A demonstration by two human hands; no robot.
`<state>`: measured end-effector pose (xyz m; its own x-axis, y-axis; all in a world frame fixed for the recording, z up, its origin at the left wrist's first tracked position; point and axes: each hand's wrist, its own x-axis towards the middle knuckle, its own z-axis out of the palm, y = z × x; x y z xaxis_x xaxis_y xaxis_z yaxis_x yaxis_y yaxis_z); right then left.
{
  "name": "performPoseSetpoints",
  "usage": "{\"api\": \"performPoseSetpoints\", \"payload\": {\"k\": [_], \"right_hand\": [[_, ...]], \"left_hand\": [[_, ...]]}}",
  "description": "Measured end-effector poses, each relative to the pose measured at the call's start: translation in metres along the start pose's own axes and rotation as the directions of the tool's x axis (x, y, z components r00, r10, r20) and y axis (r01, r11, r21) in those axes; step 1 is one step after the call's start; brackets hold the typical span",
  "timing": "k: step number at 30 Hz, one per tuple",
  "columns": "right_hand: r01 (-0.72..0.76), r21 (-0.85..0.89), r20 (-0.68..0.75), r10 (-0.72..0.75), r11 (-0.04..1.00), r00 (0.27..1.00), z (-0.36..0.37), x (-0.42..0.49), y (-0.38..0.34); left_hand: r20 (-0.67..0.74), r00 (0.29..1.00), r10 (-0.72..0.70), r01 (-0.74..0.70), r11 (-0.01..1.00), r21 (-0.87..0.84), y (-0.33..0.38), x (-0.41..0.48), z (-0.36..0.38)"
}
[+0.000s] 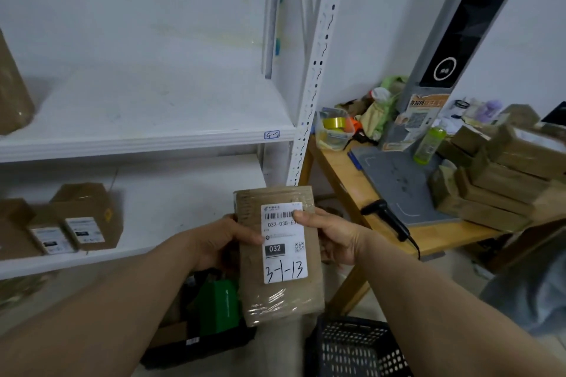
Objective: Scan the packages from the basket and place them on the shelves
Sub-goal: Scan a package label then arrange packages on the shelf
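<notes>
A brown cardboard package (280,294) with a white label marked "032" and handwritten "3-1-13" is held upright in front of me. My left hand (223,242) grips its left edge, thumb on the label. My right hand (332,236) grips its right edge, thumb across the barcode. Below it sits the dark blue mesh basket (352,346) on the floor. The white shelves (147,138) stand to the left; the lower shelf holds two labelled boxes (82,217). A black handheld scanner (387,216) lies on the wooden table at the right.
The wooden table (340,168) carries a grey scanning stand (398,174), a stack of brown boxes (502,180), a green bottle (428,144) and a tub of tape rolls (333,128). A green box (217,306) lies on the floor. Another brown box (12,95) sits on the upper shelf's left end.
</notes>
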<state>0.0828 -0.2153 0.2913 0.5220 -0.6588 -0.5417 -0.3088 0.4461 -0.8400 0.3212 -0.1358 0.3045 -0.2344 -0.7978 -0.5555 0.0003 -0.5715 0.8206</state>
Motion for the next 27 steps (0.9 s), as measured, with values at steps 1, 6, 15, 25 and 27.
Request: {"api": "performPoseSetpoints", "payload": {"k": [1,6,15,25,27], "right_hand": [[-0.001,0.005,-0.014,0.001,1.000,1.000,-0.006,0.002,-0.001],[-0.060,0.087,-0.186,0.075,0.994,0.980,-0.047,0.021,-0.008],[-0.307,-0.258,-0.608,0.093,0.916,0.789,-0.196,0.082,0.016],[-0.542,-0.326,-0.723,0.165,0.774,0.671,-0.314,0.132,0.092],[-0.559,-0.372,-0.709,0.162,0.742,0.687,-0.328,0.142,0.107]], "left_hand": [[-0.029,0.999,-0.019,0.020,0.999,0.031,0.003,0.010,0.001],[-0.188,0.980,-0.059,0.081,0.990,0.113,0.017,0.076,0.009],[-0.299,0.944,-0.138,0.177,0.978,0.109,0.061,0.185,0.044],[-0.350,0.903,-0.250,0.304,0.947,0.109,0.068,0.282,0.061],[-0.360,0.892,-0.274,0.329,0.939,0.100,0.067,0.291,0.059]]}}
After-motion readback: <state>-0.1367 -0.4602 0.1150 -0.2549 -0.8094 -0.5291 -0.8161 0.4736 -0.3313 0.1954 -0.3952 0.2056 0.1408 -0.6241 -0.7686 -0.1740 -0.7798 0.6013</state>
